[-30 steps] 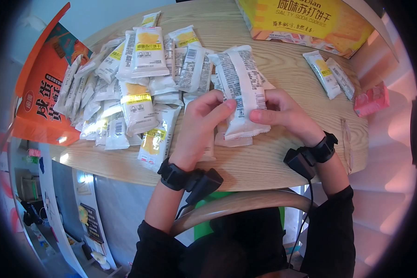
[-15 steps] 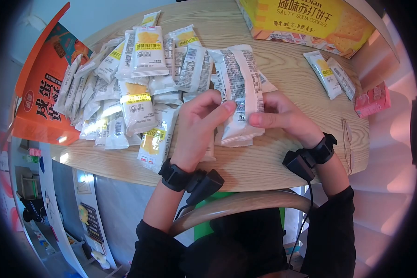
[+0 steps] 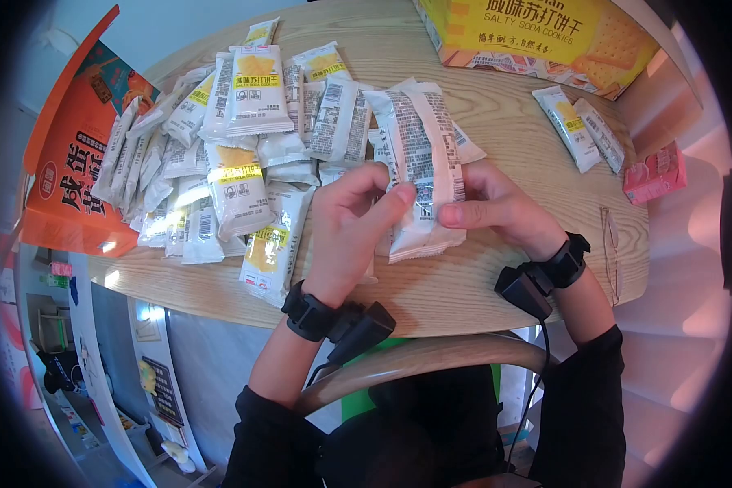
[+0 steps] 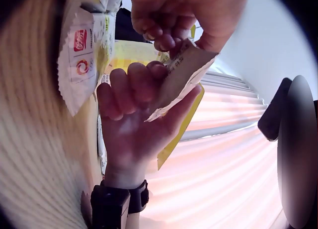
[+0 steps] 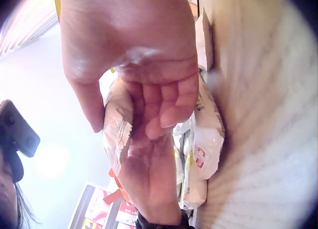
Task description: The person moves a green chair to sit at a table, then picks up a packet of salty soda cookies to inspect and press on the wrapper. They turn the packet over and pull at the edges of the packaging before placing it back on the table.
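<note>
In the head view, a white cookie packet (image 3: 419, 150) is held between both hands, its printed back and pale centre seam facing up. My left hand (image 3: 342, 228) pinches its left edge, thumb on top and fingers curled underneath. From the other side, my right hand (image 3: 504, 203) grips the right edge the same way. Curled fingers of both hands show behind the packet (image 4: 184, 72) in the left wrist view. The right wrist view has the packet (image 5: 118, 122) edge-on beside the right thumb. Part of another packet (image 3: 468, 146) sticks out past its right side.
A heap of cookie packets (image 3: 240, 191) covers the table's left part, beside an open orange box (image 3: 73, 163). A yellow soda cookie box (image 3: 545, 37) stands at the back right. Two packets (image 3: 568, 130) and a pink carton (image 3: 657, 173) lie at the right.
The held packet's near end has shifted slightly toward the body and now covers the packet end that showed below it. Both hands keep their grip almost in place.
</note>
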`<state>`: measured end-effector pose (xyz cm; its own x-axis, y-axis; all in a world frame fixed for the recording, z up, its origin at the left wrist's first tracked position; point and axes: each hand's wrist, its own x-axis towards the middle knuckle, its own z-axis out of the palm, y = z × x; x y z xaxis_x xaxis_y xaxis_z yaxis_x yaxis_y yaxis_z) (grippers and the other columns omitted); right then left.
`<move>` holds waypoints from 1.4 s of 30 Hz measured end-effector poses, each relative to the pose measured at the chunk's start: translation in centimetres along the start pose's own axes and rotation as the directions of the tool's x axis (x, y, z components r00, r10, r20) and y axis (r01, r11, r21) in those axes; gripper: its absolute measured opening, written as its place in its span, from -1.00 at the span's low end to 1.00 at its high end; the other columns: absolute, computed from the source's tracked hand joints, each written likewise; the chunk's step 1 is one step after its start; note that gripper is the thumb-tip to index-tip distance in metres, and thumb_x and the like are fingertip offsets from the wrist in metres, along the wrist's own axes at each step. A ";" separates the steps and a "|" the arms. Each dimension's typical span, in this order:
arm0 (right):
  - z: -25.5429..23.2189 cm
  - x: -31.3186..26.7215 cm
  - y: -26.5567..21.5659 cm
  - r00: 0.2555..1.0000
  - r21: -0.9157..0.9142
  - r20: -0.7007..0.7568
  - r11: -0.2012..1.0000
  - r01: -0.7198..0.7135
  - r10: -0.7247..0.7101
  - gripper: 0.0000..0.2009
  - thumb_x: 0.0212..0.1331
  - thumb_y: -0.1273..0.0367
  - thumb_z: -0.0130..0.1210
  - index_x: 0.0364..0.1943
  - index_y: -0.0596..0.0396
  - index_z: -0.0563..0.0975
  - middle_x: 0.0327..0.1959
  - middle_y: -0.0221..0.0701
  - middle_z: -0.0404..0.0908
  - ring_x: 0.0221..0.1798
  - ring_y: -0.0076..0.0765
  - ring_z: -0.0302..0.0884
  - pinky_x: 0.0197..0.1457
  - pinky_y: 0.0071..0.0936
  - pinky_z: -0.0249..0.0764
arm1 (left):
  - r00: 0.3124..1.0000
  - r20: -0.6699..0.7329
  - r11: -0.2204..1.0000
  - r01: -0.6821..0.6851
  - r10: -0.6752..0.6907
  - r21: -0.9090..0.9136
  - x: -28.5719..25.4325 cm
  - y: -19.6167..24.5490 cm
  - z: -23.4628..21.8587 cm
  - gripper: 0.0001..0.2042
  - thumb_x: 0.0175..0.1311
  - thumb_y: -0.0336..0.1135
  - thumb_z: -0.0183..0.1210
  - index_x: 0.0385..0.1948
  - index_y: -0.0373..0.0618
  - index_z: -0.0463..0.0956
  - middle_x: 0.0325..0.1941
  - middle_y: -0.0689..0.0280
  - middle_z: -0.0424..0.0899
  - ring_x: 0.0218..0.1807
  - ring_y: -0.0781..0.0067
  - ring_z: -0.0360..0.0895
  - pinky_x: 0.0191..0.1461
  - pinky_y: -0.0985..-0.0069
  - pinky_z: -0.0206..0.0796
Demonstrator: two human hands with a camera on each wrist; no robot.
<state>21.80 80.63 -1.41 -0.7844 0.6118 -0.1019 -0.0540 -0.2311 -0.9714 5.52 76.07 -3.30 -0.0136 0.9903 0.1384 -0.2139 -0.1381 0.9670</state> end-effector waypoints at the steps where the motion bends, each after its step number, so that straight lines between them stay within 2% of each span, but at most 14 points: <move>1: 0.0 0.0 0.0 1.000 0.000 0.000 1.000 0.000 0.000 -0.59 -0.17 0.26 0.07 -0.22 0.23 0.34 -0.33 -0.41 0.41 -0.29 -0.61 0.32 -0.20 -0.69 0.22 | 1.000 -0.001 1.000 -0.011 0.011 -0.003 0.0 0.0 0.0 -0.89 -0.08 -0.46 0.02 -0.72 -0.20 0.31 -0.67 0.50 0.33 -0.58 0.81 0.18 -0.55 0.81 0.00; 4: 0.0 0.2 0.4 1.000 0.030 0.021 0.999 -0.019 0.018 -0.60 -0.17 0.25 0.07 -0.25 0.23 0.36 -0.34 -0.41 0.42 -0.28 -0.60 0.31 -0.19 -0.69 0.21 | 1.000 -0.010 1.000 0.016 -0.016 -0.007 -0.1 -0.1 0.2 -0.88 -0.07 -0.47 0.01 -0.73 -0.21 0.31 -0.68 0.49 0.33 -0.58 0.81 0.18 -0.54 0.81 0.00; 10: 0.0 0.0 0.2 0.997 0.071 0.009 0.995 -0.074 0.073 -0.68 -0.18 0.24 0.08 -0.39 0.22 0.41 -0.56 -0.44 0.41 -0.56 -0.64 0.31 -0.49 -0.75 0.24 | 0.997 -0.073 0.996 -0.025 0.019 -0.088 0.3 0.4 0.5 -0.90 -0.01 -0.40 -0.01 -0.60 -0.23 0.34 -0.60 0.46 0.36 -0.55 0.77 0.20 -0.48 0.80 0.04; 14: -0.2 0.2 0.2 0.987 -0.010 -0.151 0.998 -0.064 0.061 -0.72 -0.18 0.22 0.07 -0.51 0.21 0.45 -0.71 -0.47 0.37 -0.71 -0.69 0.24 -0.67 -0.81 0.14 | 0.998 -0.060 0.994 -0.026 0.020 -0.103 0.5 0.1 0.7 -0.85 0.03 -0.31 -0.04 -0.52 -0.22 0.35 -0.57 0.46 0.37 -0.53 0.75 0.21 -0.46 0.79 0.06; 16: -0.5 0.1 0.0 0.970 0.008 -0.243 1.000 -0.020 0.022 -0.72 -0.17 0.21 0.06 -0.54 0.20 0.46 -0.73 -0.48 0.37 -0.72 -0.71 0.23 -0.69 -0.83 0.12 | 0.993 0.078 0.977 0.101 -0.088 -0.189 0.4 0.1 0.8 -0.81 0.05 -0.26 -0.06 -0.47 -0.22 0.36 -0.57 0.47 0.36 -0.51 0.76 0.21 -0.44 0.78 0.07; 19: -0.5 0.0 -0.2 0.972 0.006 -0.226 0.998 -0.059 0.059 -0.69 -0.15 0.17 0.04 -0.54 0.21 0.46 -0.74 -0.47 0.37 -0.74 -0.73 0.21 -0.70 -0.83 0.10 | 0.948 0.211 0.970 0.242 -0.238 0.004 0.2 0.4 0.4 -0.79 0.04 -0.27 -0.05 -0.41 -0.24 0.38 -0.54 0.47 0.38 -0.51 0.78 0.20 -0.45 0.79 0.06; 22: 0.0 -0.1 -0.5 0.968 -0.100 -0.221 0.985 -0.144 0.119 -0.68 -0.13 0.16 0.02 -0.56 0.20 0.45 -0.75 -0.46 0.37 -0.76 -0.74 0.20 -0.70 -0.83 0.09 | 0.977 0.126 0.983 0.178 -0.171 -0.046 -0.1 1.1 0.7 -0.77 0.02 -0.28 -0.03 -0.36 -0.25 0.39 -0.53 0.47 0.39 -0.53 0.81 0.19 -0.48 0.80 0.05; 25: -0.4 -0.1 0.4 0.985 -0.004 -0.166 0.999 -0.038 0.037 -0.69 -0.10 0.17 0.00 -0.64 0.18 0.44 -0.78 -0.47 0.37 -0.79 -0.72 0.19 -0.73 -0.82 0.09 | 0.987 0.076 0.990 0.141 -0.140 -0.011 -0.2 0.8 0.5 -0.73 0.01 -0.21 -0.03 -0.36 -0.25 0.39 -0.52 0.42 0.42 -0.55 0.72 0.24 -0.52 0.75 0.06; 30: -1.2 -0.4 -0.1 0.997 0.013 -0.065 1.000 -0.026 0.027 -0.69 -0.09 0.21 -0.01 -0.74 0.17 0.41 -0.81 -0.48 0.35 -0.80 -0.68 0.19 -0.73 -0.75 0.11 | 0.980 0.153 0.991 0.134 -0.128 -0.026 -0.1 -0.1 -0.5 -0.70 -0.02 -0.18 0.00 -0.38 -0.26 0.38 -0.49 0.38 0.44 -0.51 0.67 0.31 -0.46 0.77 0.13; 32: -1.1 -0.5 0.0 0.999 -0.008 -0.041 1.000 -0.011 0.010 -0.69 -0.09 0.21 -0.01 -0.75 0.17 0.41 -0.82 -0.49 0.33 -0.80 -0.68 0.19 -0.72 -0.75 0.11 | 0.977 0.193 0.996 0.092 -0.087 -0.014 -0.2 -0.4 -0.1 -0.69 -0.02 -0.18 0.00 -0.38 -0.28 0.38 -0.47 0.36 0.45 -0.48 0.64 0.35 -0.43 0.77 0.16; 35: -0.6 -0.5 -0.2 0.998 -0.108 0.040 0.994 -0.037 0.041 -0.69 -0.09 0.21 -0.01 -0.73 0.17 0.41 -0.81 -0.50 0.33 -0.77 -0.68 0.20 -0.69 -0.76 0.12 | 1.000 -0.006 0.971 -0.025 0.024 -0.239 -0.2 -0.3 0.7 -0.71 -0.01 -0.22 -0.01 -0.39 -0.30 0.37 -0.44 0.31 0.47 -0.44 0.60 0.40 -0.37 0.74 0.21; 37: -0.3 -0.4 0.0 0.992 -0.188 0.091 0.979 -0.075 0.093 -0.70 -0.09 0.20 -0.01 -0.71 0.17 0.41 -0.78 -0.50 0.35 -0.74 -0.68 0.22 -0.68 -0.77 0.13 | 0.981 -0.018 0.961 0.183 -0.191 -0.207 0.0 0.6 0.6 -0.75 0.01 -0.29 -0.02 -0.35 -0.30 0.37 -0.44 0.36 0.46 -0.40 0.67 0.35 -0.33 0.71 0.20; 40: 0.0 0.2 0.7 0.997 -0.158 0.081 0.987 0.012 0.001 -0.71 -0.10 0.19 -0.01 -0.57 0.19 0.42 -0.67 -0.48 0.39 -0.66 -0.69 0.24 -0.64 -0.79 0.15 | 0.976 0.026 0.968 0.216 -0.214 -0.128 -0.1 0.9 0.1 -0.75 0.01 -0.31 -0.01 -0.35 -0.31 0.37 -0.38 0.32 0.46 -0.37 0.66 0.36 -0.32 0.71 0.21; 42: 0.1 0.5 0.7 0.995 -0.118 -0.061 0.990 0.075 -0.083 -0.71 -0.10 0.22 0.01 -0.43 0.20 0.39 -0.55 -0.45 0.41 -0.57 -0.70 0.29 -0.60 -0.79 0.20 | 0.976 0.081 0.975 0.208 -0.202 -0.075 -0.2 0.8 0.2 -0.76 0.00 -0.31 0.00 -0.35 -0.30 0.38 -0.38 0.32 0.46 -0.37 0.67 0.36 -0.32 0.71 0.21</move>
<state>21.31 80.65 -2.10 -0.7380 0.6740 -0.0338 -0.0400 -0.0937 -0.9948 5.53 75.70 -2.48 0.1086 0.9932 -0.0430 -0.2849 0.0725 0.9558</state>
